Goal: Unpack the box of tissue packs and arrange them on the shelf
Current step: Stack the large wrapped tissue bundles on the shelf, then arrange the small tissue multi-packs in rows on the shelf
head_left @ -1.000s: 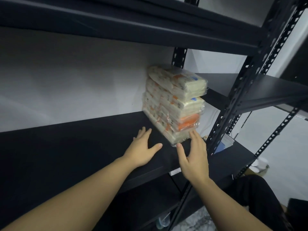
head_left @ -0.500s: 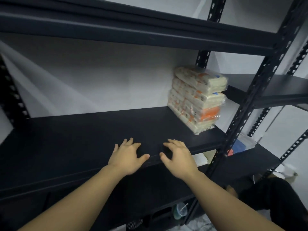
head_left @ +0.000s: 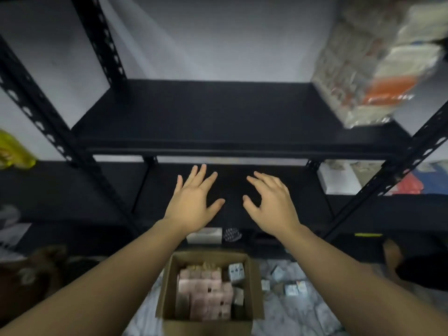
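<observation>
A stack of wrapped tissue packs (head_left: 378, 66) stands on the black shelf (head_left: 206, 117) at its right end, blurred by camera motion. Below, an open cardboard box (head_left: 208, 289) sits on the floor, filled with pinkish tissue packs (head_left: 204, 293). My left hand (head_left: 194, 200) and my right hand (head_left: 271, 202) hover side by side in front of the lower shelf, above the box. Both are empty with fingers spread.
Black perforated uprights (head_left: 41, 112) frame the shelf on both sides. A yellow bag (head_left: 12, 151) lies at the far left. Boxes and packets (head_left: 339, 178) rest on the lower shelf at right. Small items (head_left: 288, 284) are scattered on the marbled floor right of the box.
The view has tilted down, bringing the box on the floor into sight. Both hands have drawn back from the tissue stack and dropped below the shelf edge, still empty.
</observation>
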### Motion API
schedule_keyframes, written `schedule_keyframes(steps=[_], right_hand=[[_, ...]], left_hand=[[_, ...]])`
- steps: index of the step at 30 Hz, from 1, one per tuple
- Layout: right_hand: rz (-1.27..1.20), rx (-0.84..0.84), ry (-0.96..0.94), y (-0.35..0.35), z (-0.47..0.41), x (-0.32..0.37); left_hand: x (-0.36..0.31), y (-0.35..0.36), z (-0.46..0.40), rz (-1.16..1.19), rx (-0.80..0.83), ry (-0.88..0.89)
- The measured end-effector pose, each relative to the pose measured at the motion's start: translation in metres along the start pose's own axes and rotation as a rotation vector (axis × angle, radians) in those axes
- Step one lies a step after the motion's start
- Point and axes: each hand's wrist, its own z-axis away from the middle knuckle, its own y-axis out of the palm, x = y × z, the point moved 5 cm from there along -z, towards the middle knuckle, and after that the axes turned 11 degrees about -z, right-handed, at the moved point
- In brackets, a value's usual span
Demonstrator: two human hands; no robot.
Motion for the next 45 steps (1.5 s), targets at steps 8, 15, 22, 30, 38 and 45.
schedule_keyframes(steps=[8, 15, 22, 30, 38, 45], right_hand=[[-0.071, 0.252, 0.174, 0.087, 0.074, -0.049], [-0.176, 0.399, 0.441, 0.183, 0.136, -0.102], [-0.217, 0.378, 0.639, 0.288, 0.168, -0.169], [-0.141, 0.411, 0.717, 0.44, 0.198, -0.261], [0.039, 0.346, 0.674, 0.517, 0.188, -0.337], [0.221, 0.31, 0.731, 0.563, 0.174, -0.362]], left_hand=[[0.041, 0.12, 0.072, 0.048, 0.277, -0.13], [0.086, 0.253, 0.105, 0.066, 0.465, -0.165], [0.134, 0.398, 0.105, 0.079, 0.601, -0.148], [0.158, 0.564, 0.086, 0.046, 0.656, -0.017], [0.176, 0.658, 0.086, -0.031, 0.615, 0.011], [0.189, 0.657, 0.078, -0.079, 0.535, -0.036]])
